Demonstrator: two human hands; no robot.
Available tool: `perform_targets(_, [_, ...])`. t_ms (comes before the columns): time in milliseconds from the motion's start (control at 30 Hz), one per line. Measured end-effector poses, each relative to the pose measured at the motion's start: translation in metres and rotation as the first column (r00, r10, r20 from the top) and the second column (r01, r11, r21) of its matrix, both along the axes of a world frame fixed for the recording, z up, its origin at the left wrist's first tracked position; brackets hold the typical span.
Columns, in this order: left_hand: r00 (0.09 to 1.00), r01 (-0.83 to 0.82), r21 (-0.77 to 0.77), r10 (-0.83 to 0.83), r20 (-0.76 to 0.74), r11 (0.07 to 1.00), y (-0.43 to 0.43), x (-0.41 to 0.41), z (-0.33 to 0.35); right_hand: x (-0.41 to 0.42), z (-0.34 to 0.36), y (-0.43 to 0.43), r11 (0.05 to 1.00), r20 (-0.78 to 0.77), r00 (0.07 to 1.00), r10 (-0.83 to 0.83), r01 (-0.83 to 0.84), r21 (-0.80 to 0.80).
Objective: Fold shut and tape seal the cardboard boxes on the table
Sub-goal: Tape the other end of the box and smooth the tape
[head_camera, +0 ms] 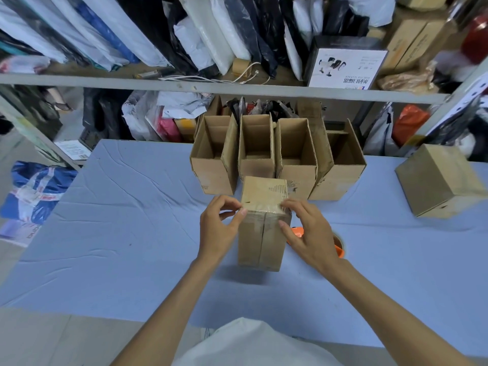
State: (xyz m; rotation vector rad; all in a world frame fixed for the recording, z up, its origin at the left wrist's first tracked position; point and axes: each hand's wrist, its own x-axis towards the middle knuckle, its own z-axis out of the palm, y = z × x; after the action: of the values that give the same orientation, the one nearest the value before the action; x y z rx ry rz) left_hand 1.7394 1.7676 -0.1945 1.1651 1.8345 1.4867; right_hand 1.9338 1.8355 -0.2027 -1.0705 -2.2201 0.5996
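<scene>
Left hand (217, 228): I see its thumb and curled fingers pinching the upper left edge of the taped box (260, 241).
Right hand (310, 233): fingers curled over the upper right edge, thumb on the near face.
Taped box: mid-table (118, 233), between both hands, flaps shut, clear tape on the seam.
Tape dispenser (340, 251): orange, mostly hidden behind the right hand.
Open boxes (298, 178): I count four in a row just beyond.
Closed box (438, 180): far right, well apart.
</scene>
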Motion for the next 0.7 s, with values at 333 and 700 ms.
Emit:
perform_targets(333, [1.0,0.003,-0.054,-0.004,-0.014,0.999,0.005,-0.003,0.006,-0.006,0.01,0.015,0.983,-0.217,0.975,-0.056,0.016,-0.181])
perform_targets(700, [0.999,-0.029,-0.152,0.032,0.019,0.988,0.011,-0.002,0.009,-0.016,0.015,0.012,0.879,-0.252,0.921,-0.298,0.163,-0.447])
